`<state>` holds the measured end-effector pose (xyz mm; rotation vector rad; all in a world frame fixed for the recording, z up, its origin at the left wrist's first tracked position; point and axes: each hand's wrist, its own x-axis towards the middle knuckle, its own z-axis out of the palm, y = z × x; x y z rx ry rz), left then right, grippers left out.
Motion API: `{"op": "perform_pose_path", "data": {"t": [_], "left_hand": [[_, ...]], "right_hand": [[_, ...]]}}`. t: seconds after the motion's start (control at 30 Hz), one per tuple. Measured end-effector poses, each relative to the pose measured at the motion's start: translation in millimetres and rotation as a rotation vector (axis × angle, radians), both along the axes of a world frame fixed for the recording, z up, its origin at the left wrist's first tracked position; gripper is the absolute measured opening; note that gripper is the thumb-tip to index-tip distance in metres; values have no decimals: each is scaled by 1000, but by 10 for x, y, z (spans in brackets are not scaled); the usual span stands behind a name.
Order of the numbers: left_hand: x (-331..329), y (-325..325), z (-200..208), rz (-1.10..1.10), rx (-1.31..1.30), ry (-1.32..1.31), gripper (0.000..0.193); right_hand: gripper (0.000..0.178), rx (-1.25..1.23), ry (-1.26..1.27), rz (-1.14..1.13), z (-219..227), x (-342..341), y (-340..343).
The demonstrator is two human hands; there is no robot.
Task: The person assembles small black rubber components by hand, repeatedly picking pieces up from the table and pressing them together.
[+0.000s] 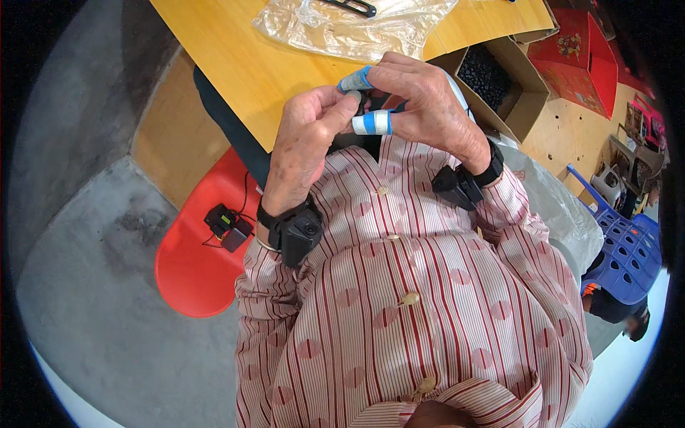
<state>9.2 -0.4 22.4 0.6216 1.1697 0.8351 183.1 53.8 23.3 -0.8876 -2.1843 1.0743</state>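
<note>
Both my hands meet just past the near edge of the yellow table (pixel 253 75). Between their fingertips is a small black piece (pixel 362 104), mostly hidden, so its shape cannot be made out. My left hand (pixel 308 134) is closed, its thumb pressed against the piece. My right hand (pixel 437 101) pinches from the other side, with blue-and-white tape wrapped round its thumb and a finger. Beyond the hands, a clear plastic bag (pixel 325 32) lies on the table. A slotted black part (pixel 354 7) rests on the bag.
At the table's right stands an open cardboard box (pixel 531 107) holding many small black pieces (pixel 485 77). A red box (pixel 581 60) is beyond it. A red stool (pixel 187 274) bearing a black device (pixel 228 227) is at left; a blue plastic chair (pixel 628 250) is at right.
</note>
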Motion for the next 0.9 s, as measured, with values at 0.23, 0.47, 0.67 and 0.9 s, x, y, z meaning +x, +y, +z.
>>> {"op": "perform_pose_path", "data": {"t": [0.23,0.47,0.67,0.9], "left_hand": [[-57,-5,-22,-18,-30,-21,28],[-93,-23,-98,12,-34,-85,25],[-136,5,20,-45,-99,-140,30],[-178,-109,45,-31,410,301,63]], "right_hand": [[29,-5,20,28,-113,-5,15],[30,82,7,59,-153,-34,26],[31,16,18,41,-116,-14,12],[33,-88,50,24,-97,-24,-77]]}}
